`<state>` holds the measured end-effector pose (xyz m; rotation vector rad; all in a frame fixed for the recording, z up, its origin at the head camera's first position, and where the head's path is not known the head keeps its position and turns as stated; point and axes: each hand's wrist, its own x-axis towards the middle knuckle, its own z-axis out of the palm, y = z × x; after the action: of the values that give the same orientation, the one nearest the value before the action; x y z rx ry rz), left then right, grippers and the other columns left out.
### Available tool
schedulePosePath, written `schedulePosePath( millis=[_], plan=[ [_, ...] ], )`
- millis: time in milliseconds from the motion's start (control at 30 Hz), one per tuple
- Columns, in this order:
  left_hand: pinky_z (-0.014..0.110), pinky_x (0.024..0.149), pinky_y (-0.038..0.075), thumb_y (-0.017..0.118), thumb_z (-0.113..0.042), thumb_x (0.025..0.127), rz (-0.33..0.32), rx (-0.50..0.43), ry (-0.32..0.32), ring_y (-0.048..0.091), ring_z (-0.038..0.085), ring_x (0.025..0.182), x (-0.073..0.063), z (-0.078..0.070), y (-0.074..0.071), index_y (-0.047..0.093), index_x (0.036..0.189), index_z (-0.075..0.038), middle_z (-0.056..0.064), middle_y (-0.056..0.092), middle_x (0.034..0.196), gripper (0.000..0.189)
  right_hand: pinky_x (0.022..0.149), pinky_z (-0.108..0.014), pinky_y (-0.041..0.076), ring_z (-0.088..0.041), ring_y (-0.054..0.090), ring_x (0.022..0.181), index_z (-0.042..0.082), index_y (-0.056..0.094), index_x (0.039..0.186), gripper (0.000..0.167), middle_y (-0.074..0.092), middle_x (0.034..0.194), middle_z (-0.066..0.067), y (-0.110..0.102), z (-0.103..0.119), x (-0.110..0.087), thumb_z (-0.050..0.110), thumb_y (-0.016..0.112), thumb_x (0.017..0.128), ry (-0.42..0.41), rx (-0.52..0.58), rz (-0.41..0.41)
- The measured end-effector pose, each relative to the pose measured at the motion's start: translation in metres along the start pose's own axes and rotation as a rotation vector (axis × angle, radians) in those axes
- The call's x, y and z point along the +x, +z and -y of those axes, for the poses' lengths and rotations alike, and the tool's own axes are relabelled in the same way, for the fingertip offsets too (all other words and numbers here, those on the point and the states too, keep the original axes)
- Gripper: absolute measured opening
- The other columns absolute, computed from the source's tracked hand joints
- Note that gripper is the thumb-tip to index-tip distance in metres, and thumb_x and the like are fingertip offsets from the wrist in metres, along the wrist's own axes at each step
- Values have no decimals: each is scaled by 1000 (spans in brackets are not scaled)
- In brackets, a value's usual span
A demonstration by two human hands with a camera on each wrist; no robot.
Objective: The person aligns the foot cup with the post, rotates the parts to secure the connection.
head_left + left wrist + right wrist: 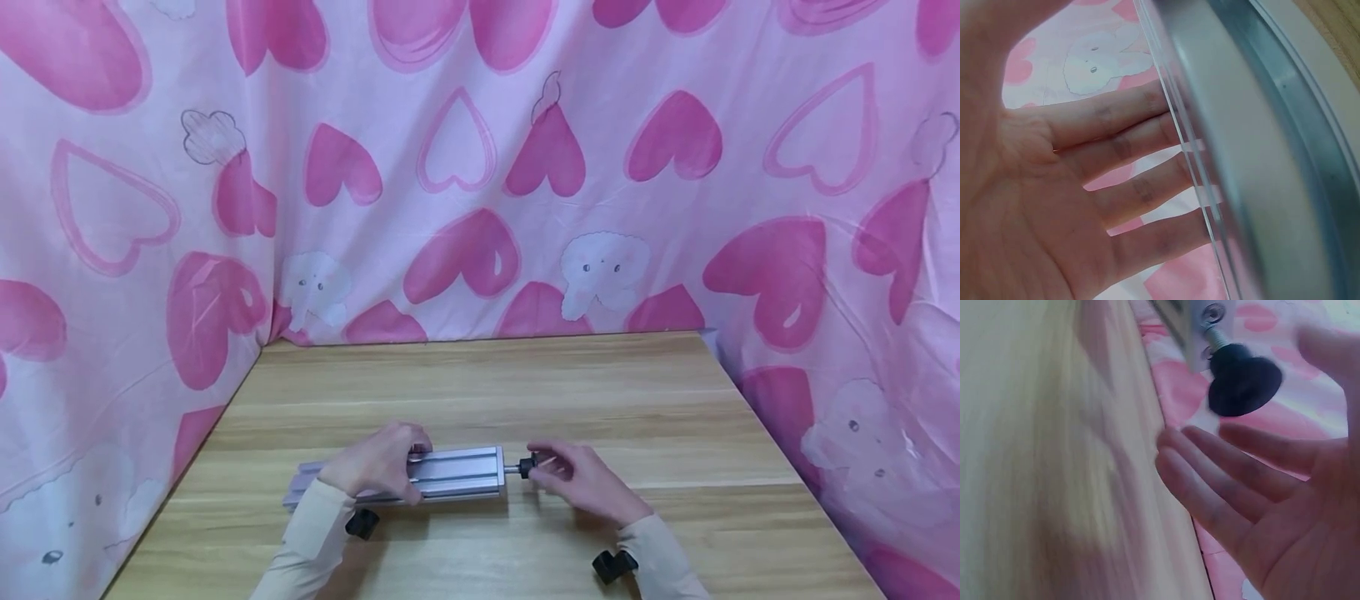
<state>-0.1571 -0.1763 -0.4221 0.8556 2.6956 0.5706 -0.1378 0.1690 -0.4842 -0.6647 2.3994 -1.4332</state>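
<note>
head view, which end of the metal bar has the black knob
The right end of the metal bar: a rod holds the black knob there; the left end shows none.

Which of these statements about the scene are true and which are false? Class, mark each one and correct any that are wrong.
1. The left grip holds the metal bar. True.
2. A threaded rod links the black knob to the bar. True.
3. The black knob is at the bar's left end in the head view. False: it is at the right end.
4. The right grip is clenched in a fist. False: the right grip's fingers are open, near the black knob.
5. The tabletop shows a wood grain. True.
6. The cloth backdrop is plain green. False: the cloth backdrop is pink, patterned with hearts.
</note>
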Motion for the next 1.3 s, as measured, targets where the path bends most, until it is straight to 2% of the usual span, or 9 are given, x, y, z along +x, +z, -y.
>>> schedulePosePath(
  millis=[133,200,367,600,800,967,1067,1133,1300],
  plan=[
    [28,75,51,88,-21,57,-7,-1,8,57,12,84,-1,1,1,71,103,-4,0,67,97,51,101,-39,52,-21,63,121,12,54,142,63,62,139,-9,1,2,-2,24,81,86,-65,5,-14],
    [28,74,51,88,-21,57,-10,-3,15,57,13,83,-1,2,1,71,102,-4,0,67,96,51,104,-43,50,-23,62,123,13,57,139,61,62,139,-11,1,0,-1,16,82,84,-109,9,-16],
    [28,75,51,88,-22,58,-4,-9,3,57,12,84,-1,2,2,71,103,-4,0,67,98,51,99,-38,54,-19,67,113,10,61,133,50,67,129,-12,1,-4,0,9,78,86,-166,23,-36],
    [28,75,52,88,-20,58,-5,-13,12,57,12,84,0,1,1,71,104,-3,1,67,99,52,86,-27,57,-13,71,96,1,61,132,46,74,112,-4,1,-6,1,29,68,96,-98,48,-29],
    [28,76,52,87,-21,58,-10,-10,4,57,10,85,-1,-1,2,72,106,-4,0,68,100,53,77,-36,60,-27,74,87,-2,61,129,42,75,101,-9,0,-7,4,32,50,106,-41,128,35],
    [29,76,52,87,-23,59,2,-6,-16,57,11,85,-1,-1,2,71,108,-5,0,68,102,55,77,-37,60,-28,73,89,1,60,131,43,74,102,-11,1,-6,3,34,45,108,-18,120,61],
    [29,75,52,87,-25,60,14,-1,-35,56,11,85,-2,0,2,71,110,-6,-1,67,103,56,80,-32,58,-22,71,94,6,57,138,45,73,108,-7,0,-4,1,37,51,105,1,65,39],
    [29,74,51,87,-25,60,16,-5,-35,56,11,85,-2,1,2,70,110,-7,-1,67,103,56,85,-32,57,-18,69,101,8,54,142,49,71,117,-5,1,-3,-1,36,60,101,-4,30,15],
    [28,74,51,87,-24,60,11,-8,-22,56,12,85,-4,2,2,70,109,-6,-1,67,103,55,98,-38,54,-18,64,116,12,53,143,63,62,137,-10,3,-1,-3,24,80,87,-80,-5,-24]
  ],
)
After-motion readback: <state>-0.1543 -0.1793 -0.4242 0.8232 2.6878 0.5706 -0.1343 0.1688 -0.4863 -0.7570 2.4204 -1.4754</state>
